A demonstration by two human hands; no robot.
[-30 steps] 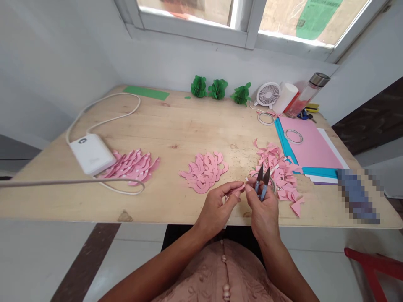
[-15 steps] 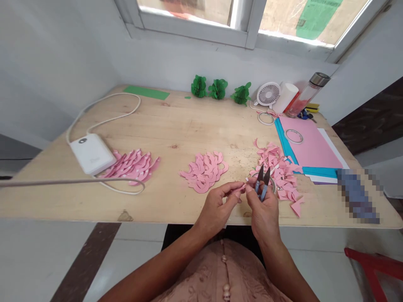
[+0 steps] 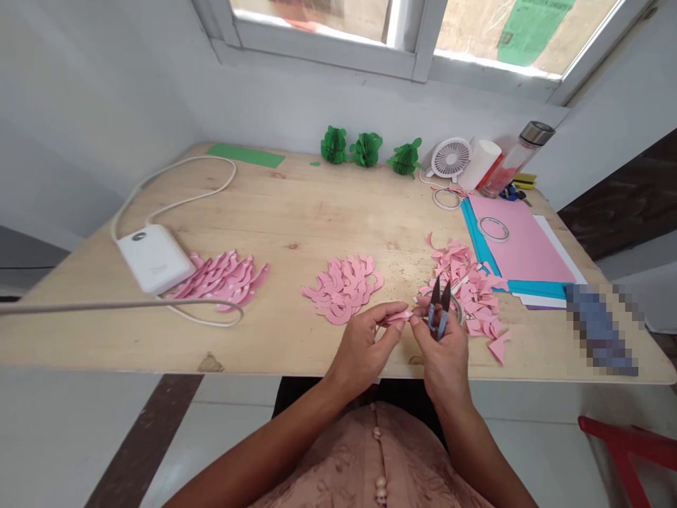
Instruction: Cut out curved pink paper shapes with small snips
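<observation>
My left hand point(image 3: 367, 346) pinches a small pink paper piece point(image 3: 398, 317) between thumb and fingers, just over the table's front part. My right hand point(image 3: 443, 353) is closed around small blue-handled thread snips point(image 3: 438, 310), dark blades pointing away from me. Its thumb and fingertip also meet the right end of the paper piece. Left of the hands lies a pile of curled pink paper cutouts point(image 3: 343, 289). Beyond the right hand, pink paper scraps point(image 3: 476, 296) are heaped, partly over a tape roll point(image 3: 459, 308).
A white power bank point(image 3: 156, 257) with a cable sits left, beside more pink strips point(image 3: 225, 279). Green paper shapes point(image 3: 366, 149), a small fan point(image 3: 450, 159) and a glass bottle point(image 3: 515, 162) stand at the back. Coloured sheets point(image 3: 529, 247) lie right, with another tape roll point(image 3: 493, 229) on them.
The snips have shifted slightly left and turned a little in my right hand. The paper piece has tilted, and a whitish patch shows on it now.
</observation>
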